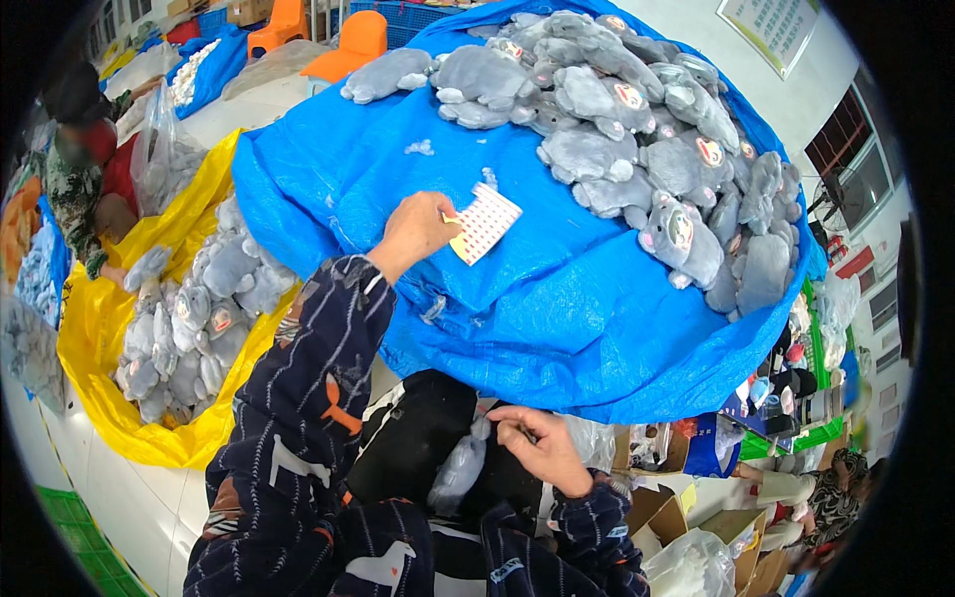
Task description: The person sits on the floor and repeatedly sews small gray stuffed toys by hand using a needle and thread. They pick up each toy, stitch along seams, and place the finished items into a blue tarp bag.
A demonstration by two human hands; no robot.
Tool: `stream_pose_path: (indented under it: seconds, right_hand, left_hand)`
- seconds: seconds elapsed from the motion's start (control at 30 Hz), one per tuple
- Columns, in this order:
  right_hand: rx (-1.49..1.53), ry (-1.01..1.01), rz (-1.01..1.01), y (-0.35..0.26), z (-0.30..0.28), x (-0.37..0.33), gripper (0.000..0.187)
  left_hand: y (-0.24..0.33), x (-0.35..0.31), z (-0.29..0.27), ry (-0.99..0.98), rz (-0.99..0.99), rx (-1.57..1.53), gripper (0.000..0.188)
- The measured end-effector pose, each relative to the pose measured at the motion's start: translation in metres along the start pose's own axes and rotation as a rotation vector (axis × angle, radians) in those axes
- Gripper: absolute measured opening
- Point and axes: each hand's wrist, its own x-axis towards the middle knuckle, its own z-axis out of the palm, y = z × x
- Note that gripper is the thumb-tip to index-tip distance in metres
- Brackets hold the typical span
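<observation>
My left hand [418, 231] is closed on a small sheet of labels [487, 224], white with rows of red marks and a yellow part by the fingers. It is over the blue tarp [348, 189]. In my lap, on black cloth, lies a grey plush toy [460, 473], limp and flat. My right hand [542, 448] is at its upper end, index finger and thumb curled in and seeming to pinch its tip. The other fingers are folded. A pile of grey plush toys [597, 154] with light face patches covers the far right of the tarp.
To the left, a yellow sheet [90, 343] holds more grey plush toys, with a co-worker's hand [114, 274] at its edge. Orange chairs [348, 45] stand at the far side. Cardboard boxes [657, 512] and a clear plastic bag [691, 565] are at the lower right.
</observation>
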Motion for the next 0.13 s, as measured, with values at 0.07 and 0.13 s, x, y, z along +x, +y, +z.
stream_pose_path:
  seconds: [0.07,0.13]
  right_hand:
    - [-0.168,0.08,-0.055,-0.025,-0.013,0.012,0.016]
    - [-0.333,0.137,-0.229,-0.038,-0.019,0.033,0.015]
  left_hand:
    - [0.002,0.004,0.015,-0.056,0.009,-0.222,0.038]
    - [0.005,-0.019,0.011,-0.013,0.016,-0.4,0.032]
